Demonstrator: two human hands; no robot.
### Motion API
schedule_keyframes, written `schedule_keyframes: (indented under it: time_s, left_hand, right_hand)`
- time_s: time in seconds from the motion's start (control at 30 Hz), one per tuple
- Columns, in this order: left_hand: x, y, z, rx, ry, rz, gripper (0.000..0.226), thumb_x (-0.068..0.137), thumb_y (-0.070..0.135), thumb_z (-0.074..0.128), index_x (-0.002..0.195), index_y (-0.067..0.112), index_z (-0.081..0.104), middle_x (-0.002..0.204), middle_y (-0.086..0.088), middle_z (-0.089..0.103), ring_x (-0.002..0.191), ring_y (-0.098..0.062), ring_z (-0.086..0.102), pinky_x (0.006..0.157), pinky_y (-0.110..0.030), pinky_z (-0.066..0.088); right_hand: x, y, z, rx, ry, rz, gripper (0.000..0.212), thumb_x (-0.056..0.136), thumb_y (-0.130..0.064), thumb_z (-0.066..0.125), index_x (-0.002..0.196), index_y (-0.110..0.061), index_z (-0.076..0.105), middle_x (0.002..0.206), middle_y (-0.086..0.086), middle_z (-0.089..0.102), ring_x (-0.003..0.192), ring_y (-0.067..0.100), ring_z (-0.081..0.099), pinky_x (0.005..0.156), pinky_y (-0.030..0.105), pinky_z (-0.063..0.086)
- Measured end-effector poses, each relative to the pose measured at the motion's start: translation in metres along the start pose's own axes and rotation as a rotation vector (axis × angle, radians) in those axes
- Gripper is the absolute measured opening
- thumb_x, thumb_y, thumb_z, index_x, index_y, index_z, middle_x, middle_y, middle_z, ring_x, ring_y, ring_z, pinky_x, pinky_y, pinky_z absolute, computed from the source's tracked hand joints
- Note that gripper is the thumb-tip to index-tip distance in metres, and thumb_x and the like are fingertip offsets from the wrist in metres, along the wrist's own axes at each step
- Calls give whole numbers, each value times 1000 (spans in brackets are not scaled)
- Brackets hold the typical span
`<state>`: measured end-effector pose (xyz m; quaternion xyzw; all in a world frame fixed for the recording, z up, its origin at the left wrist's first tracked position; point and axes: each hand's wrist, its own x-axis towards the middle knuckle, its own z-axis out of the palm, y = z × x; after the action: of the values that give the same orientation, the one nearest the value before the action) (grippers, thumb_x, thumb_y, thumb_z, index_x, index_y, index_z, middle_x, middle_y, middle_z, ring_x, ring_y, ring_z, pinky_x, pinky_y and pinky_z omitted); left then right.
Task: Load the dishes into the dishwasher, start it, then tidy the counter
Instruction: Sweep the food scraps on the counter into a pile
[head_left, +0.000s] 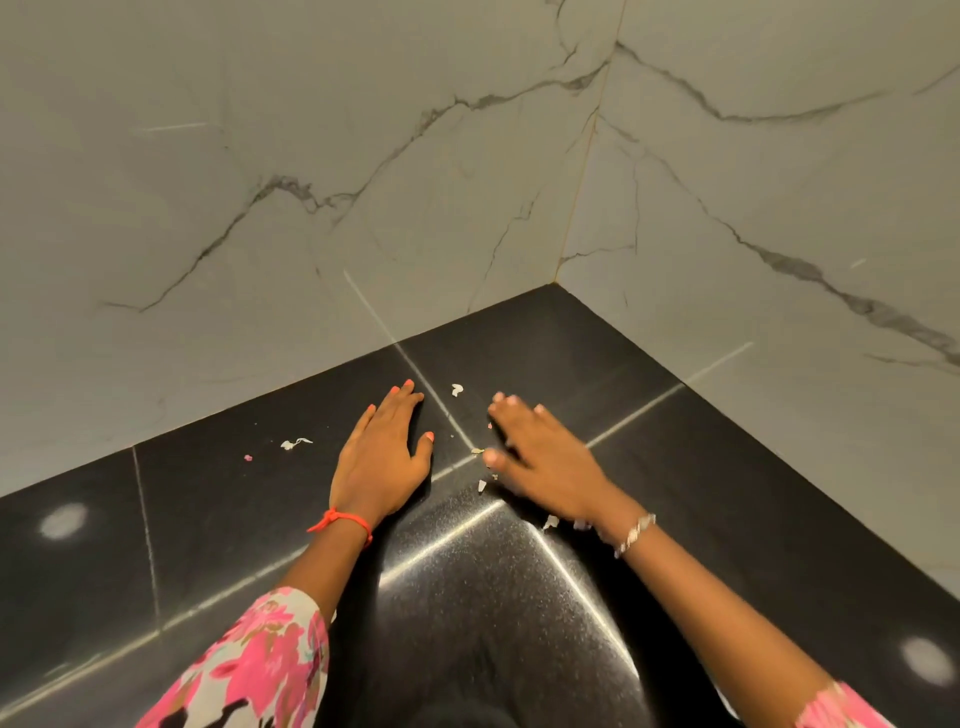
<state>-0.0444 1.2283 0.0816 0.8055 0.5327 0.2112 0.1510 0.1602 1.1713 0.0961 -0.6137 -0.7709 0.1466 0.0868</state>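
A black speckled counter (675, 467) fills a corner between two marble walls. My left hand (382, 457) lies flat on it, fingers straight and together, palm down. My right hand (540, 452) is just right of it, fingers spread and blurred, low over the counter. Small white and pink scraps are scattered on the counter: one white scrap (456, 389) beyond the hands, one (295, 443) to the left, small bits (482, 486) between the hands and one (550, 521) under my right wrist. No dishes or dishwasher are in view.
Pale marble walls (363, 182) meet at the corner (556, 283) behind the counter. Light grout lines cross the black slabs. A tiny pink crumb (248, 458) lies at the left. Ceiling lights reflect at the counter's left and right.
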Motion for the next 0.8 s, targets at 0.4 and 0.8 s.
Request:
schedule_keyframes:
  time_s: [0.4, 0.8]
  left_hand:
    - [0, -3, 2, -37, -18, -1, 52, 97, 26, 39, 146, 19, 26, 156, 5, 19, 144, -6, 12, 119, -27, 4]
    - [2, 0, -6, -90, -133, -30, 55, 95, 18, 43, 147, 16, 26, 156, 2, 17, 145, -13, 12, 118, -30, 5]
  right_hand:
    - [59, -3, -3, 138, -18, -6, 64, 96, -52, 29, 150, -22, 11, 158, -8, 4, 144, 3, -1, 121, 33, 4]
    - [-56, -49, -1, 244, -247, -176, 60, 97, -49, 30, 149, -32, 6, 153, -24, -2, 137, -15, -7, 113, 11, -7]
